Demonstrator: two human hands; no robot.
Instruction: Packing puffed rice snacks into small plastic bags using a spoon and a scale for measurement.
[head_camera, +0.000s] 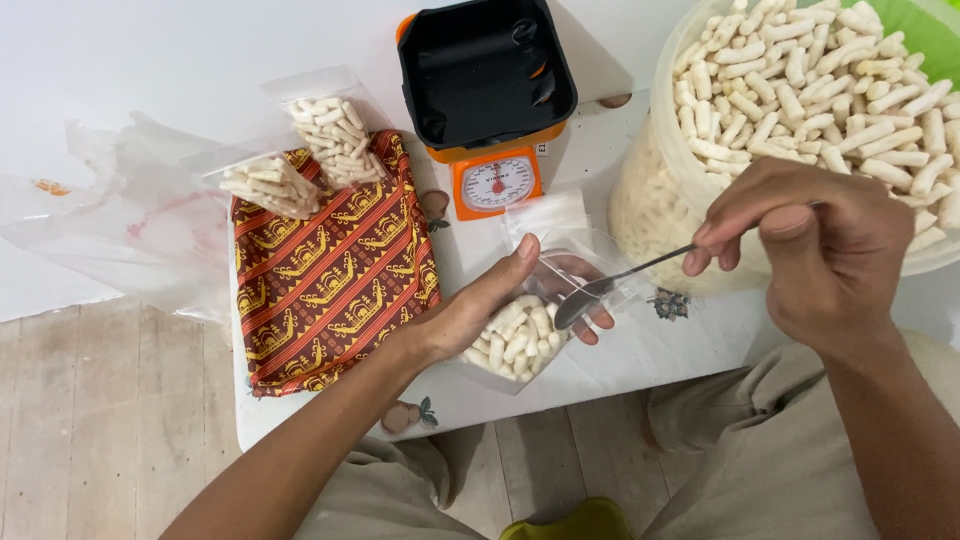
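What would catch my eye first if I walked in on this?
Probably the big tub of pale puffed sticks at the right, and the orange scale at top centre. Then the hands: the left hand holds a clear bag of sticks open while the right hand dips a spoon into it.

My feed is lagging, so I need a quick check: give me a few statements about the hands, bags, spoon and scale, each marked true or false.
1. The left hand holds a clear plastic bag of pale puffed sticks. True.
2. The right hand holds a metal spoon. True.
3. The spoon's bowl is buried in the big clear tub. False: it is at the bag's mouth.
4. The orange kitchen scale's black tray holds a filled bag. False: it is empty.
5. Two filled bags lie by the patterned red cloth. True.
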